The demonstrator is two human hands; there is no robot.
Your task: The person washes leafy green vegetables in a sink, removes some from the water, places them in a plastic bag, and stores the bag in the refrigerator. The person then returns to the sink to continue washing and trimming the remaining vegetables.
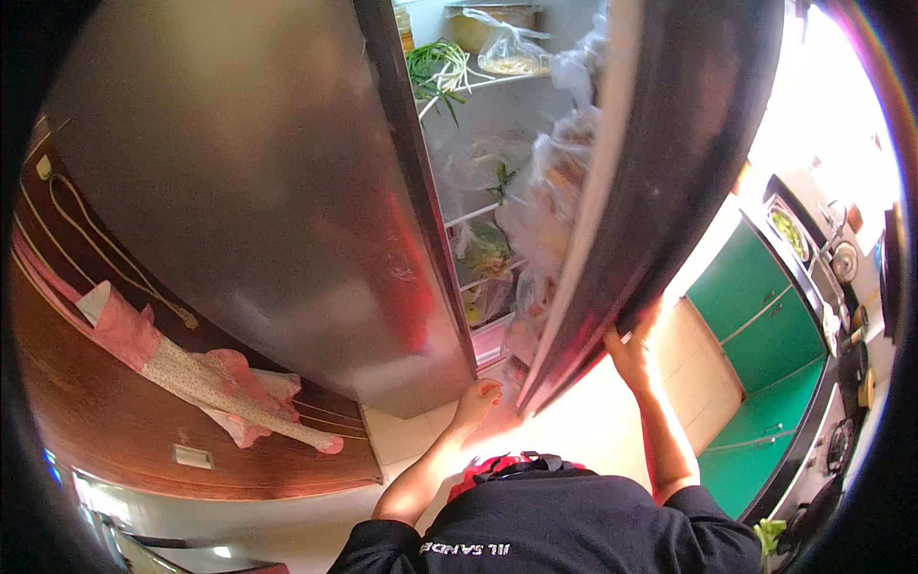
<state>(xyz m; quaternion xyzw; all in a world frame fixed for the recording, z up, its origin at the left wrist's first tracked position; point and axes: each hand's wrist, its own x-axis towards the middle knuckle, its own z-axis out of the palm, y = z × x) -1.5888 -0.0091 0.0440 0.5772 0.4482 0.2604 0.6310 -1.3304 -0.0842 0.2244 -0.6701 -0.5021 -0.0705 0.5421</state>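
A refrigerator door (688, 143) stands partly open before me. My right hand (635, 353) grips its outer edge low down. By the opening, near the bottom corner of the dark refrigerator cabinet side (251, 179), my left hand (479, 402) hovers with loosely curled fingers and nothing visible in it. Inside, green onions (441, 68) lie on an upper shelf beside a clear plastic bag of pale food (513, 57). Stuffed plastic bags (552, 186) crowd the inner door. Bagged leafy vegetables (488, 251) sit on a lower shelf.
Green cabinets (760, 287) and a counter with a sink (825, 280) and a stove (839, 445) line the right. A pink patterned apron (208, 373) hangs against a brown wooden panel (107, 402) at left. Tiled floor (688, 351) shows beyond the door.
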